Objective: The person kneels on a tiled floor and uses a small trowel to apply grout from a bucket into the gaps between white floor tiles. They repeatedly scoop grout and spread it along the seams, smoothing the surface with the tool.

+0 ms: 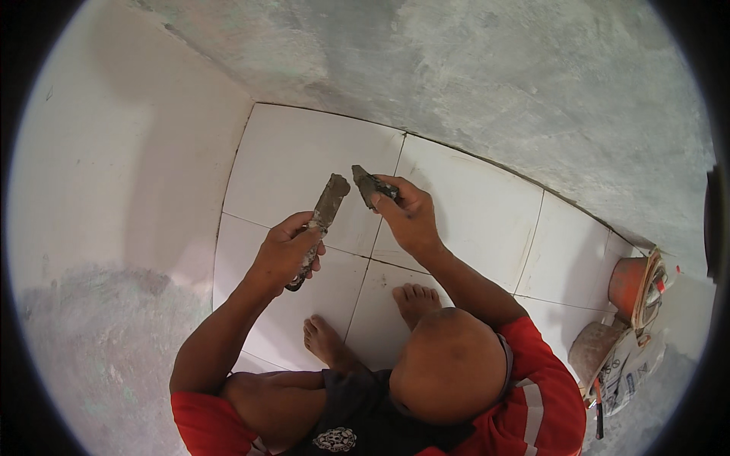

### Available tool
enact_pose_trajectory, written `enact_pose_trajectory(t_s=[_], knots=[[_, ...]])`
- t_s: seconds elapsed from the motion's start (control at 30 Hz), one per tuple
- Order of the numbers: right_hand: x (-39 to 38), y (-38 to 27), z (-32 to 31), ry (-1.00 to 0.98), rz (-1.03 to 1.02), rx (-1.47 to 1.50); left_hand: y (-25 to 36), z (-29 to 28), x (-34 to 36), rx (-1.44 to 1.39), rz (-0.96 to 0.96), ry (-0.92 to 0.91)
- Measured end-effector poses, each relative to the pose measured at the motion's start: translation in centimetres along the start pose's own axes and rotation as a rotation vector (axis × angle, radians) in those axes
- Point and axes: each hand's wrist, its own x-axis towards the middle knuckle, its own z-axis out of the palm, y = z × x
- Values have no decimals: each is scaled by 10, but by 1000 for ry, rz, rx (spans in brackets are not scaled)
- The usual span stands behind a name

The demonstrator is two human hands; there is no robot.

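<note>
My left hand [284, 254] is closed round the handle of a putty knife [331, 199], its blade pointing away from me and coated with grey-brown mortar. Pale and dark smears cover the handle, whose end sticks out below my fingers. My right hand [413, 216] pinches a small, dark, mortar-caked scraper-like piece [365, 182], with a tapered tip toward the left. My fingers hide part of it, so its exact kind is unclear. Both tools are held above the white tiled floor [304, 152], close together with a narrow gap between them.
A grey plastered wall [494, 83] runs along the far side, and a pale wall [91, 175] stands at the left. To the right are an orange bucket [626, 286], a mortar-stained container [592, 351] and a plastic bag [623, 376]. My bare feet [327, 340] rest on the tiles.
</note>
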Motion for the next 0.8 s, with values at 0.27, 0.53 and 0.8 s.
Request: enact_pose_trajectory(t_s=[0.27,0.53,0.8], knots=[[-10,-3,11,27,-86,-85,12,8,-10,137,39,34],[-14,3,23,1,-219,-67,15,8,-13,249,116,32],[-22,7,13,-204,11,234,-4,5,1,418,80,13]])
